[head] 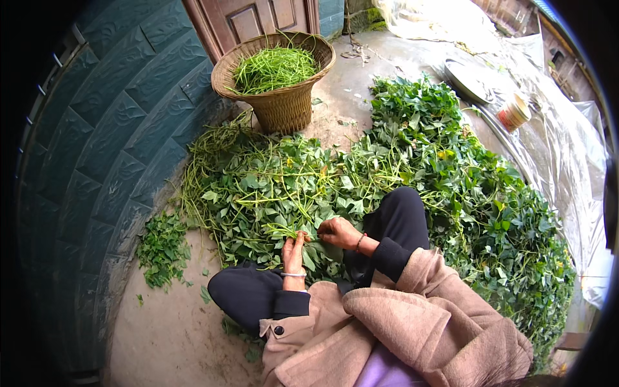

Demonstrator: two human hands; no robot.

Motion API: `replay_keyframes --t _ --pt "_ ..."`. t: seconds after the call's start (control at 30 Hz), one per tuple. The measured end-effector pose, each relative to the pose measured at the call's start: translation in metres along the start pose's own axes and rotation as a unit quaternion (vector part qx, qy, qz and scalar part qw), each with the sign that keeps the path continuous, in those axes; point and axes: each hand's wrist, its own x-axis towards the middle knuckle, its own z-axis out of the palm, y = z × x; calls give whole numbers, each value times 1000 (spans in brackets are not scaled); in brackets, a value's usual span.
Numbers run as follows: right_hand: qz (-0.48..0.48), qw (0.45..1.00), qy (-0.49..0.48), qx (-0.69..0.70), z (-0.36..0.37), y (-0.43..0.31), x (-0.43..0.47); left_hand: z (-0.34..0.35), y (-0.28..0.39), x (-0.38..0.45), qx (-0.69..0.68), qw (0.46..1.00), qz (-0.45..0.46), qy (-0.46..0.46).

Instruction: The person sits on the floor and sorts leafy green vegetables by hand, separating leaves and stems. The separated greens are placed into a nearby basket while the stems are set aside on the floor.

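Observation:
My left hand [293, 254] is closed on a small bunch of green leaf stems [280, 230], whose ends point to the left. Just right of it, my right hand [338, 233] has its fingers bent together near the bunch; whether it pinches a stem I cannot tell. Green leaves hang below and between the hands. Both hands are over a wide heap of leafy green vines [261, 193] on the floor. Beyond the heap, a woven wicker basket [285, 109] stands upright, holding many plucked green stems [278, 67].
A small pile of leaves [162, 249] lies on the concrete floor [179, 329] by the tiled wall [111, 130] at left. Behind the basket is a brown panelled door [256, 17]. At right are clear plastic sheeting [556, 150], a round metal pan [466, 80] and a tipped tub [513, 113].

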Motion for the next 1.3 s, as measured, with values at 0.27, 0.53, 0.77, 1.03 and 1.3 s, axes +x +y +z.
replay_keyframes --t 0.27,0.53,0.77,1.03,1.3 --pt "245 874 201 369 -10 16 4 -7 8 2 -84 996 6 8" --pt "-113 979 159 -65 0 -40 2 4 7 -1 -115 993 -35 10" --pt "-36 991 128 -7 14 -36 -6 -5 4 0 -169 979 -111 -36" --pt "4 994 89 63 18 -21 -7 -7 -5 1 -95 992 -87 -4" --pt "160 960 105 204 27 -16 -3 -2 -6 -1 -62 996 -67 5"
